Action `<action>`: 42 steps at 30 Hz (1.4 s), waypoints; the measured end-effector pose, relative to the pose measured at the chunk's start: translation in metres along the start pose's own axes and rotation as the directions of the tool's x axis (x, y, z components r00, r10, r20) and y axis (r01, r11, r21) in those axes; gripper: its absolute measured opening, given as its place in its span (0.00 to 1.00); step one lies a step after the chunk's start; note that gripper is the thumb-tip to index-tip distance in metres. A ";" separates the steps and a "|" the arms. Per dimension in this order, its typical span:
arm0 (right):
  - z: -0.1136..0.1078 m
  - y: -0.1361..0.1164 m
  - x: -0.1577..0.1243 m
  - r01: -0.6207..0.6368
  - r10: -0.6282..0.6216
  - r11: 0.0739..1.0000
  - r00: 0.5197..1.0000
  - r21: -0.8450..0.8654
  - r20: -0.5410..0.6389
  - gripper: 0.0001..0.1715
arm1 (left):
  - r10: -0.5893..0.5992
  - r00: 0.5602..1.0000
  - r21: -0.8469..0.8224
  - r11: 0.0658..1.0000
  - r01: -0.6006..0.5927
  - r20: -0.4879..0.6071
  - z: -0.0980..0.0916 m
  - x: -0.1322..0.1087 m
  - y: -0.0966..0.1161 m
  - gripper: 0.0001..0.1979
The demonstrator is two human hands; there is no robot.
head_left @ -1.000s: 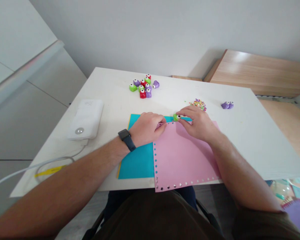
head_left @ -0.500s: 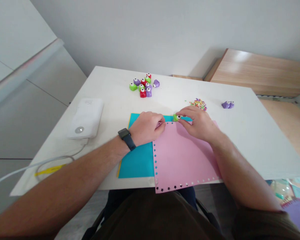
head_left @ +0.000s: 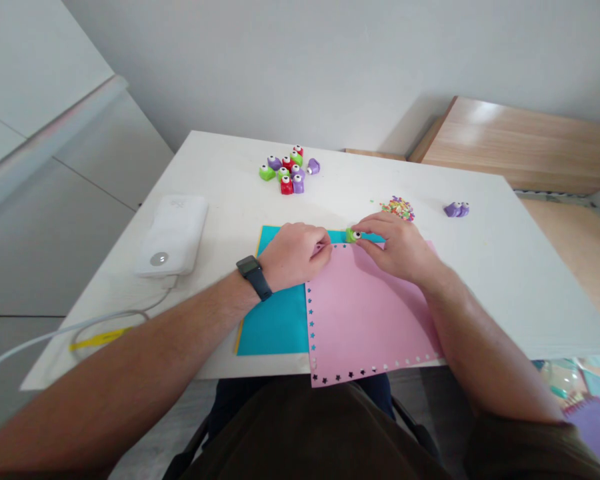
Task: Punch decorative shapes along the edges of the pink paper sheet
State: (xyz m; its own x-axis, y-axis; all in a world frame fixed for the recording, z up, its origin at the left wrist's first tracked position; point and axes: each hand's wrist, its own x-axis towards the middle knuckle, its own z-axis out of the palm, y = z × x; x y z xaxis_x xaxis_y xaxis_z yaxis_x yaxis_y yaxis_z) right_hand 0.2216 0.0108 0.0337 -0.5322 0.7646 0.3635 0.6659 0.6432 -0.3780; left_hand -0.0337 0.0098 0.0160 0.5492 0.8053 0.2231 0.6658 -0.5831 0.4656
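Note:
A pink paper sheet (head_left: 367, 313) with star holes along its left and near edges lies on a teal sheet (head_left: 275, 320) on the white table (head_left: 505, 267). My right hand (head_left: 397, 247) is closed on a small green paper punch (head_left: 353, 235) at the pink sheet's far edge. My left hand (head_left: 295, 253), with a dark watch on the wrist, has its fingers curled and pinches the pink sheet's far left corner.
A cluster of several small green, red and purple punches (head_left: 287, 170) sits at the table's far side. A heap of coloured paper cut-outs (head_left: 397, 207) and two purple punches (head_left: 456, 209) lie to the right. A white power bank (head_left: 173, 235) with a cable is at left.

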 end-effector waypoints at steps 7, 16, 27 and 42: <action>-0.002 -0.001 0.000 0.010 -0.010 1.000 1.000 0.013 0.010 0.13 | -0.007 1.000 0.005 1.000 0.007 0.003 0.000 -0.001 -0.001 0.09; 0.001 0.002 0.000 0.019 -0.020 1.000 1.000 0.009 0.008 0.13 | -0.005 1.000 0.002 1.000 0.005 0.004 0.000 0.000 0.000 0.09; 0.000 0.001 0.000 0.015 -0.015 1.000 1.000 0.024 -0.003 0.11 | -0.012 1.000 0.004 1.000 0.012 0.008 0.000 0.000 0.000 0.08; 0.001 -0.002 -0.002 0.010 -0.013 0.999 0.998 0.041 0.067 0.11 | -0.009 1.000 0.023 1.000 0.008 0.017 0.001 0.000 -0.001 0.08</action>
State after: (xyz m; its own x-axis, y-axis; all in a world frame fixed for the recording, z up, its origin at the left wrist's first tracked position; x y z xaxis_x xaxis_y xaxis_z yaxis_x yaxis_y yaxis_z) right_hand 0.2216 0.0080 0.0330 -0.5744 0.7573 0.3107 0.6383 0.6521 -0.4091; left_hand -0.0337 0.0102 0.0148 0.5517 0.8085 0.2046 0.6816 -0.5785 0.4480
